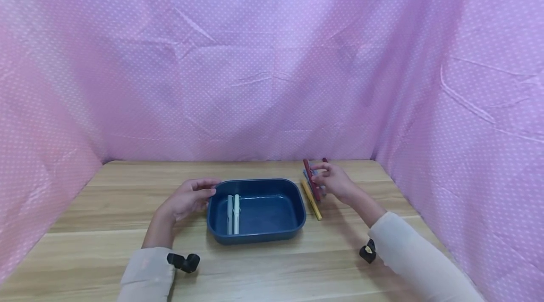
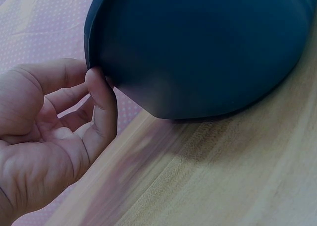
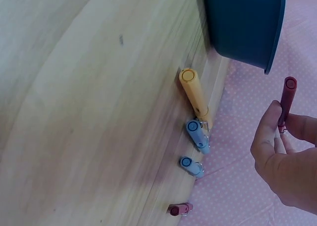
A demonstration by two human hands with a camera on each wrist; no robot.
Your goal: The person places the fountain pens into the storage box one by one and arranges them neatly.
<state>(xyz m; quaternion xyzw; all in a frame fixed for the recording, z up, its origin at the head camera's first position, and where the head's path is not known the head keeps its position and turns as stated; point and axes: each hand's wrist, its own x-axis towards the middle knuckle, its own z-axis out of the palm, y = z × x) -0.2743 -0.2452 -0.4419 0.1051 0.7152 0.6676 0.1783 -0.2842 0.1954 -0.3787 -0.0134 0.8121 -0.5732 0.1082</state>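
The right hand [image 1: 335,182], right of centre in the head view, pinches one dark red pen [image 1: 311,179] between thumb and fingers, lifted clear of the table [image 1: 106,245]. Below it lie one yellow pen [image 3: 194,98], two blue pens [image 3: 197,136] and what seems another red pen [image 3: 179,209], partly hidden. The left hand [image 1: 187,198], fingers relaxed, touches the blue tray [image 1: 272,229] rim at centre; two white pens [image 1: 233,213] lie inside.

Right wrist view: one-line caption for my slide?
Right hand pinches a dark red pen above four pens lying on the table.
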